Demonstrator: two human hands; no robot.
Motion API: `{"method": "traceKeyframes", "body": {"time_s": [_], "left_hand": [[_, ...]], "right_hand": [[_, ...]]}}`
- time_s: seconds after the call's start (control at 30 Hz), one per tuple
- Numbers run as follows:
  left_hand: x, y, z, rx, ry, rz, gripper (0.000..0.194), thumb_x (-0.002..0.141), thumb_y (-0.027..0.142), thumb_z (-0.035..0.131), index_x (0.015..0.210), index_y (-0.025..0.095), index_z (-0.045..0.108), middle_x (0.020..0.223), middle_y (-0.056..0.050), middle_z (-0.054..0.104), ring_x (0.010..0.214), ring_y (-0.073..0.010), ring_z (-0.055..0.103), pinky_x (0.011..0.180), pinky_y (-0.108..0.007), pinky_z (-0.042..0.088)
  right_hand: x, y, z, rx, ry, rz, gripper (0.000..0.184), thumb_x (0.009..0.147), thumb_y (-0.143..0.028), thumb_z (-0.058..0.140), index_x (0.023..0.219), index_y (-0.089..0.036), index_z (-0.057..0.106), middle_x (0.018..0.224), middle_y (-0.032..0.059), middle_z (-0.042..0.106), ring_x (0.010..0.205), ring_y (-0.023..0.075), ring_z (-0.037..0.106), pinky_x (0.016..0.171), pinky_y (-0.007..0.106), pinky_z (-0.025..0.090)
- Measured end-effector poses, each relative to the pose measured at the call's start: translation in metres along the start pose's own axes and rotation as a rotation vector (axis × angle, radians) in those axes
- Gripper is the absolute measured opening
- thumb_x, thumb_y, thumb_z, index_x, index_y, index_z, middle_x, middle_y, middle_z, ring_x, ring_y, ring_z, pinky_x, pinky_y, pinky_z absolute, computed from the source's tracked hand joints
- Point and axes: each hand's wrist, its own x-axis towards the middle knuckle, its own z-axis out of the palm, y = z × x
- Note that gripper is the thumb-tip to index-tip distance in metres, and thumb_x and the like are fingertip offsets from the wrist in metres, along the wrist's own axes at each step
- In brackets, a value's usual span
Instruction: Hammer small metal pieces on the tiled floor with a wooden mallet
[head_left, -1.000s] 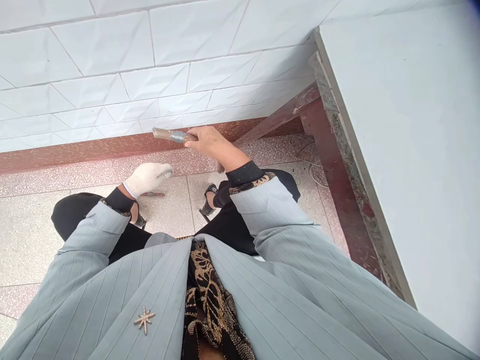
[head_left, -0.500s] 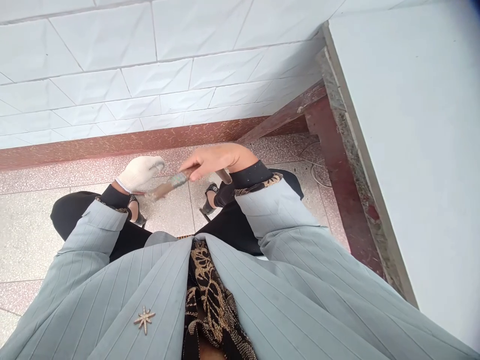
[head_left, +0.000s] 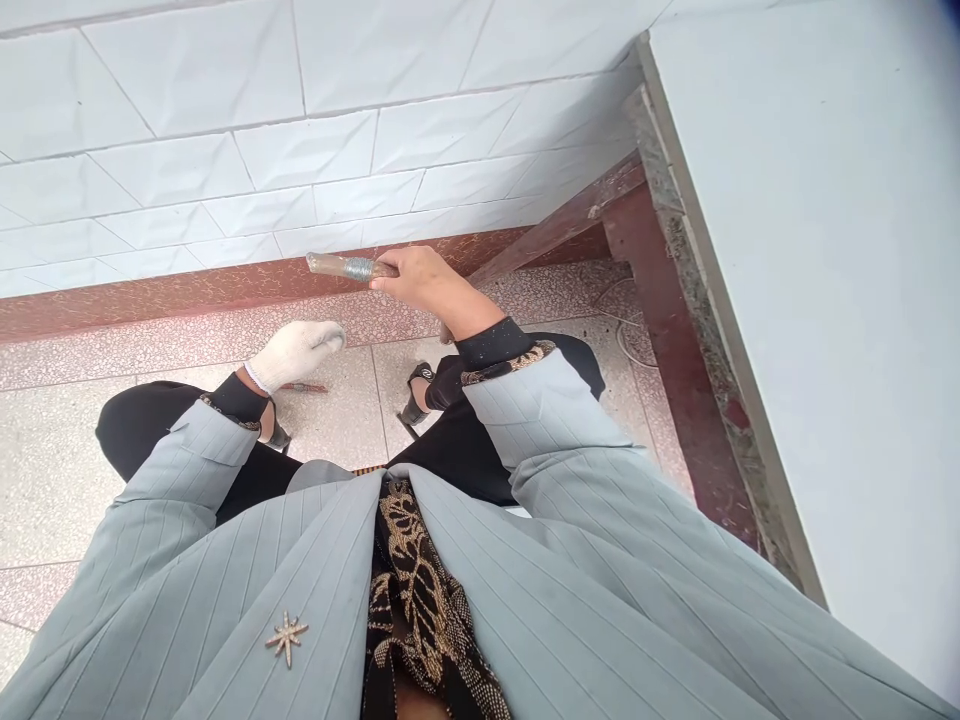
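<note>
My left hand (head_left: 296, 352), in a white knit glove, is closed above the floor near my left shoe. Its fingers are curled together, and what they hold, if anything, is hidden. My bare right hand (head_left: 420, 277) is wrapped round a wooden-handled tool (head_left: 330, 265) with a silver wire binding. The pale end of the tool points left, in front of the reddish skirting as I see it. Part of its handle is hidden by my hand and wrist. A thin reddish-brown stick (head_left: 306, 387) lies on the floor just below my gloved hand.
A white tiled wall (head_left: 300, 150) with a reddish skirting (head_left: 165, 298) stands ahead. To my right is a white slab (head_left: 810, 250) on a dark red frame (head_left: 675, 340), with a pale cable (head_left: 634, 345) on the floor behind. My shoes (head_left: 415, 395) rest on speckled floor tiles (head_left: 345, 420).
My right hand has raised the tool up and away from my left hand, and its end now points left rather than down-left. My gloved hand has shifted slightly right.
</note>
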Motion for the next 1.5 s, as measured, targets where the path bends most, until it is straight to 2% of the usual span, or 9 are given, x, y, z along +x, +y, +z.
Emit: {"method": "traceKeyframes", "body": {"time_s": [0.23,0.37,0.5,0.63,0.77,0.93,1.33,1.4,1.5], "left_hand": [[0.000,0.007,0.000,-0.200,-0.039,-0.118,0.026,0.098,0.030,0.050,0.094,0.018,0.072,0.073,0.001,0.063,0.067,-0.0156,0.056,0.069,-0.030,0.043],[-0.002,0.011,-0.001,-0.259,-0.026,-0.116,0.023,0.096,0.029,0.050,0.092,0.018,0.070,0.070,0.002,0.059,0.064,-0.0142,0.054,0.067,-0.029,0.042],[-0.003,0.010,-0.006,-0.163,0.017,-0.081,0.023,0.095,0.027,0.051,0.092,0.018,0.072,0.077,0.000,0.066,0.071,-0.0155,0.058,0.071,-0.030,0.045],[-0.003,0.006,-0.010,-0.113,0.053,-0.080,0.023,0.094,0.027,0.051,0.093,0.018,0.073,0.084,-0.003,0.072,0.076,-0.0169,0.061,0.075,-0.031,0.047],[-0.002,0.000,-0.014,-0.101,0.083,-0.100,0.023,0.093,0.027,0.052,0.093,0.017,0.074,0.080,-0.003,0.070,0.076,-0.0175,0.062,0.075,-0.031,0.048],[0.000,-0.006,-0.015,-0.113,0.114,-0.128,0.023,0.092,0.026,0.052,0.093,0.017,0.073,0.077,-0.001,0.068,0.074,-0.0170,0.061,0.074,-0.031,0.048],[0.003,-0.015,-0.007,-0.379,0.049,-0.154,0.020,0.093,0.032,0.055,0.092,0.018,0.069,0.067,0.001,0.059,0.061,-0.0149,0.052,0.063,-0.030,0.041],[0.005,-0.014,-0.003,-0.390,0.053,-0.153,0.017,0.091,0.030,0.057,0.087,0.018,0.068,0.071,0.000,0.060,0.065,-0.0149,0.054,0.065,-0.030,0.042],[0.008,-0.007,0.002,-0.408,0.064,-0.185,0.014,0.089,0.026,0.058,0.083,0.018,0.067,0.073,0.000,0.061,0.066,-0.0142,0.053,0.065,-0.029,0.043]], "right_hand": [[-0.004,-0.005,-0.001,-0.233,0.040,0.028,0.040,0.107,-0.031,0.062,0.137,-0.010,0.076,0.124,0.0194,0.074,0.113,0.0309,0.065,0.097,0.037,0.047],[-0.004,0.000,0.002,-0.370,-0.008,0.034,0.040,0.107,-0.027,0.062,0.139,-0.007,0.075,0.126,0.0227,0.074,0.117,0.0332,0.067,0.098,0.039,0.049],[-0.005,0.000,0.008,-0.478,-0.326,-0.038,0.019,0.098,-0.018,0.072,0.109,-0.007,0.082,0.106,0.0212,0.076,0.100,0.0295,0.069,0.089,0.037,0.049],[-0.009,-0.005,0.011,-0.424,-0.687,-0.137,0.007,0.092,-0.012,0.076,0.087,-0.011,0.081,0.078,0.0076,0.071,0.076,0.0189,0.063,0.079,0.031,0.044],[-0.013,-0.008,0.008,-0.255,-0.801,-0.175,0.008,0.091,-0.009,0.075,0.089,-0.012,0.082,0.068,0.0009,0.065,0.070,0.0143,0.058,0.079,0.028,0.041],[-0.017,-0.008,-0.003,-0.050,-0.937,-0.284,0.012,0.091,-0.017,0.079,0.100,-0.012,0.084,0.076,-0.0005,0.069,0.076,0.0133,0.058,0.080,0.025,0.041],[-0.025,0.002,-0.029,0.229,-0.891,-0.356,0.027,0.087,-0.034,0.088,0.102,-0.012,0.084,0.075,-0.0047,0.067,0.075,0.0092,0.058,0.075,0.019,0.043],[-0.026,0.002,-0.031,0.313,-0.810,-0.332,0.028,0.086,-0.037,0.089,0.100,-0.014,0.083,0.075,-0.0048,0.066,0.074,0.0089,0.057,0.073,0.019,0.043],[-0.027,-0.002,-0.027,0.473,-0.551,-0.260,0.026,0.090,-0.038,0.086,0.095,-0.014,0.077,0.074,-0.0032,0.063,0.071,0.0089,0.054,0.071,0.020,0.043]]}}
